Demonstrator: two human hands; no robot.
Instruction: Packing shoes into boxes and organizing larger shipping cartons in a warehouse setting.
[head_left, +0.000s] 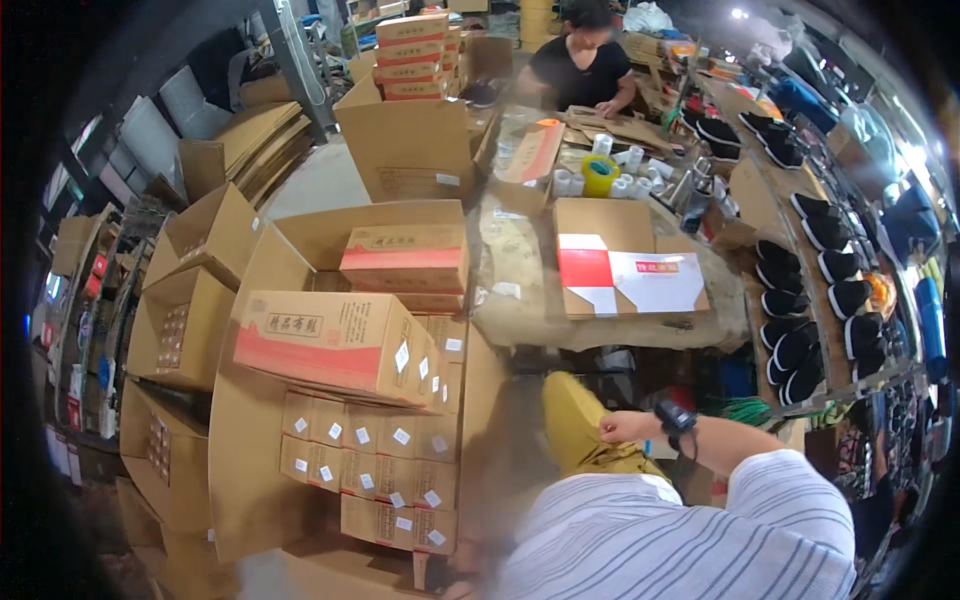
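My right hand [625, 427] hovers in front of my yellow trousers [575, 415], its fingers curled in with nothing visible in them. A dark device is strapped to that wrist. At the lower edge, beside a large open carton [245, 460], a blurred bit of my left hand [461, 588] shows; its fingers are hidden. Inside the carton, several small brown boxes [385, 470] with white labels lie in rows. Larger brown and red shoe boxes [320, 340] rest on top of them.
A worktable [510, 250] ahead bears an unfolded red and white box [630, 275] and a yellow tape roll [600, 176]. A person [585, 70] works behind it. Black shoes [790, 345] line a rack at right. More open cartons [195, 320] stand at left.
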